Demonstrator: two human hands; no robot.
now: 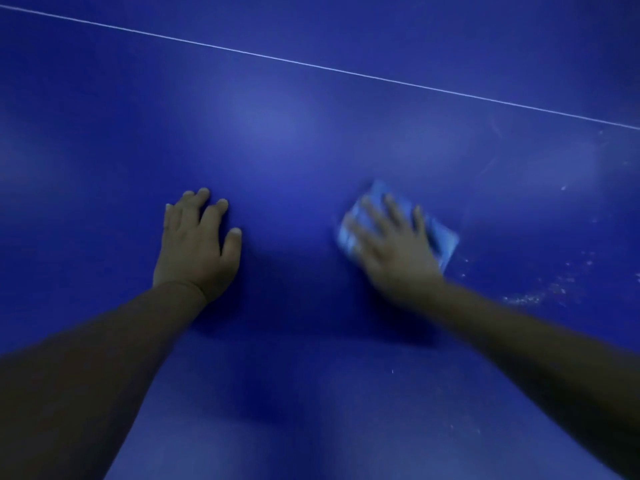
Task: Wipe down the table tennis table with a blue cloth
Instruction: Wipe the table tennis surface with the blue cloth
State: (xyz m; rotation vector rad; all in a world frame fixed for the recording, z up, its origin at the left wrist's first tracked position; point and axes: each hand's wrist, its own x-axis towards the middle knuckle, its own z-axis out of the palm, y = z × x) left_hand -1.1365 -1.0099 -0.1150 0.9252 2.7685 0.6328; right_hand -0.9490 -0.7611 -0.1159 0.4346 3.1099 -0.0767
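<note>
Right hand (391, 244), fingers spread flat on blue cloth (441, 237), is nearer the pale dust specks (540, 292) lying just right of it; left hand (197, 244) braces flat on worktop (277, 133).

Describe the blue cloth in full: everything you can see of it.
The blue cloth is a small, lighter-blue piece, apparently folded into a rough square and looks like soft fabric. It lies flat on the darker blue table tennis table, turned so one corner points away from the person. The right hand presses on it with straight, spread fingers, covering most of it; only the far corner and the right edge show. It is motion-blurred, so texture and seams cannot be made out.
</note>
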